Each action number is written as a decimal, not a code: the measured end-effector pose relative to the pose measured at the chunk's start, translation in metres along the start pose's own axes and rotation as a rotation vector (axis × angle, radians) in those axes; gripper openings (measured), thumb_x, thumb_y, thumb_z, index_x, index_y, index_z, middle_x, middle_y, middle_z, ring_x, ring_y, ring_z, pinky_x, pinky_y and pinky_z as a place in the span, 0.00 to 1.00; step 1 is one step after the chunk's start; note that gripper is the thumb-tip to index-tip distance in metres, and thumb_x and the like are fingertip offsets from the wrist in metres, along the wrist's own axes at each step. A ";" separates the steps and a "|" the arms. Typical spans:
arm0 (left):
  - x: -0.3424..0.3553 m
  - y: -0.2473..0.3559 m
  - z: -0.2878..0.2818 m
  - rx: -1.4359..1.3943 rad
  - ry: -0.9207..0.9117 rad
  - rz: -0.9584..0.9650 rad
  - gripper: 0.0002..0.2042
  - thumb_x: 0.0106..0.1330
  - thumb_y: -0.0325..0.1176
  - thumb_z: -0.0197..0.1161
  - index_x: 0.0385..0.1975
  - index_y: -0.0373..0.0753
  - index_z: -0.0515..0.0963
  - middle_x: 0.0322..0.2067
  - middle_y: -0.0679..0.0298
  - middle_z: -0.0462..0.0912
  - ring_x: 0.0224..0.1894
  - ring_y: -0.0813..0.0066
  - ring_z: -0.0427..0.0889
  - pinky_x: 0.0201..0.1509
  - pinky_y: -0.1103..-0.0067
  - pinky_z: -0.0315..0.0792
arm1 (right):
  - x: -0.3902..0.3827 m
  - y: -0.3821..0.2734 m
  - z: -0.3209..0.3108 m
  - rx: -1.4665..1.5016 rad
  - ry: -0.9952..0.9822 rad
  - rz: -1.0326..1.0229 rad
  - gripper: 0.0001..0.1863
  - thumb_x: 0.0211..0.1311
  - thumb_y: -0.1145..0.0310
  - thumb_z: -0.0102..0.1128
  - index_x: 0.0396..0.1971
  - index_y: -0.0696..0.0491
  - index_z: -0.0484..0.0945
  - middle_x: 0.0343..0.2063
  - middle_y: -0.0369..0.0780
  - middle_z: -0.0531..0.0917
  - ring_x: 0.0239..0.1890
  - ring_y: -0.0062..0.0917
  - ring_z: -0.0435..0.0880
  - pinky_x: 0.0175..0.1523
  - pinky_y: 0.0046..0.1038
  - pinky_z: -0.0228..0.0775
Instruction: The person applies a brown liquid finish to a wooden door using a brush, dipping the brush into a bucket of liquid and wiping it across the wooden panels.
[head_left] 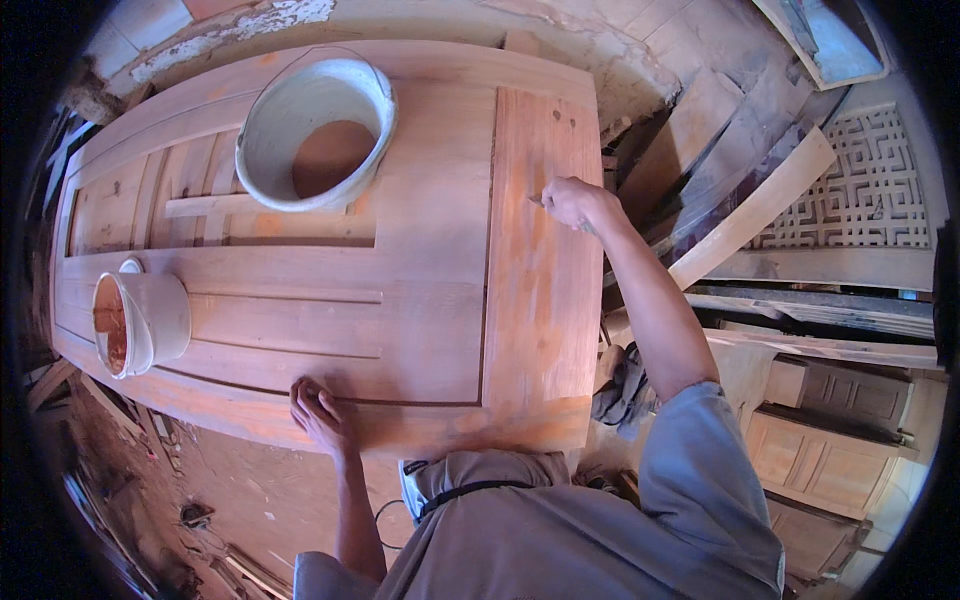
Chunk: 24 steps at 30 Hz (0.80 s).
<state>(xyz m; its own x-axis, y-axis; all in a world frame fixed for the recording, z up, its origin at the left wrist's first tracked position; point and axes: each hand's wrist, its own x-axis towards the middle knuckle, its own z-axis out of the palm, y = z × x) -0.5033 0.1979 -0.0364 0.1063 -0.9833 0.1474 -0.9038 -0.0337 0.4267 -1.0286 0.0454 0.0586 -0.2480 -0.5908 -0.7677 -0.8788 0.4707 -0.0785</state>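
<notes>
A large wooden door lies flat in front of me, with orange-brown smears along its right and near borders. My right hand is closed round a small putty knife, mostly hidden by the fingers; its dark blade tip is at the smeared right border. Resting on the near edge of the door is my left hand, fingers bent and apart, holding nothing. A white bucket with brown powder inside stands towards the far side. Near the left end is a smaller white tub coated inside with orange-brown paste.
Boards and planks lean beyond the door's right end, beside a lattice panel. Several small panelled doors are stacked at the lower right. Wood scraps lie on the earthen floor at the lower left. A rough wall runs behind.
</notes>
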 end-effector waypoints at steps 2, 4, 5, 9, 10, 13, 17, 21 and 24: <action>-0.003 -0.003 -0.004 0.007 -0.010 -0.011 0.23 0.75 0.49 0.43 0.55 0.34 0.69 0.58 0.52 0.71 0.60 0.51 0.69 0.65 0.59 0.58 | -0.006 -0.004 0.011 -0.086 -0.050 -0.039 0.11 0.66 0.68 0.50 0.42 0.54 0.79 0.18 0.42 0.79 0.19 0.27 0.79 0.23 0.34 0.71; -0.005 -0.007 -0.003 0.009 -0.012 -0.028 0.23 0.75 0.48 0.44 0.55 0.34 0.69 0.58 0.52 0.71 0.61 0.51 0.68 0.66 0.59 0.57 | -0.021 -0.011 0.015 -0.115 -0.103 -0.112 0.13 0.67 0.65 0.52 0.46 0.53 0.79 0.20 0.41 0.79 0.19 0.27 0.78 0.24 0.34 0.71; -0.005 -0.006 -0.005 0.001 -0.010 -0.023 0.22 0.75 0.47 0.44 0.55 0.34 0.69 0.58 0.52 0.71 0.61 0.51 0.68 0.66 0.59 0.57 | -0.034 -0.010 0.020 -0.098 -0.142 -0.162 0.14 0.68 0.63 0.54 0.48 0.52 0.79 0.22 0.40 0.80 0.19 0.26 0.78 0.24 0.34 0.71; -0.004 -0.004 -0.010 -0.020 0.017 -0.026 0.20 0.75 0.44 0.46 0.56 0.35 0.68 0.58 0.51 0.71 0.61 0.52 0.69 0.66 0.59 0.57 | -0.082 0.019 0.076 0.510 -0.114 -0.473 0.21 0.70 0.58 0.57 0.58 0.50 0.74 0.27 0.35 0.80 0.21 0.17 0.76 0.23 0.26 0.69; -0.004 -0.006 -0.011 -0.020 0.010 -0.026 0.20 0.75 0.44 0.46 0.56 0.35 0.68 0.58 0.51 0.71 0.61 0.52 0.69 0.66 0.59 0.57 | -0.107 0.017 0.088 0.716 -0.180 -0.399 0.23 0.70 0.58 0.58 0.60 0.51 0.72 0.28 0.34 0.79 0.22 0.15 0.76 0.23 0.22 0.68; -0.002 0.005 -0.009 -0.036 0.002 -0.022 0.20 0.75 0.44 0.46 0.56 0.35 0.68 0.57 0.51 0.71 0.61 0.52 0.69 0.66 0.59 0.58 | -0.138 0.048 0.173 1.302 -0.095 -0.335 0.24 0.73 0.57 0.53 0.64 0.51 0.67 0.30 0.33 0.77 0.23 0.13 0.74 0.25 0.18 0.67; -0.006 -0.004 -0.007 0.045 0.055 0.010 0.20 0.75 0.45 0.46 0.54 0.34 0.69 0.55 0.52 0.73 0.58 0.51 0.70 0.64 0.59 0.59 | -0.178 0.048 0.250 1.744 0.065 -0.360 0.26 0.73 0.54 0.51 0.62 0.54 0.67 0.33 0.34 0.77 0.22 0.14 0.72 0.26 0.18 0.68; -0.007 -0.003 -0.013 -0.001 0.063 0.017 0.20 0.75 0.46 0.46 0.52 0.34 0.70 0.51 0.52 0.74 0.54 0.52 0.71 0.60 0.60 0.61 | -0.189 0.044 0.295 1.984 0.130 -0.405 0.21 0.75 0.54 0.47 0.56 0.53 0.71 0.38 0.37 0.79 0.23 0.18 0.72 0.31 0.21 0.70; -0.007 0.014 -0.007 -0.010 0.082 0.060 0.19 0.76 0.45 0.45 0.51 0.35 0.70 0.49 0.52 0.74 0.54 0.53 0.71 0.60 0.60 0.61 | -0.190 0.053 0.305 2.138 0.246 -0.362 0.20 0.76 0.55 0.46 0.55 0.54 0.72 0.37 0.37 0.79 0.25 0.19 0.73 0.32 0.22 0.70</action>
<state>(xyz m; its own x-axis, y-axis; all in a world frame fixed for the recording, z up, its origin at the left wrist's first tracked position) -0.5141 0.2056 -0.0249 0.0864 -0.9655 0.2455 -0.9055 0.0266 0.4235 -0.9039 0.3825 0.0057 -0.4073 -0.7638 -0.5008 0.7254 0.0625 -0.6854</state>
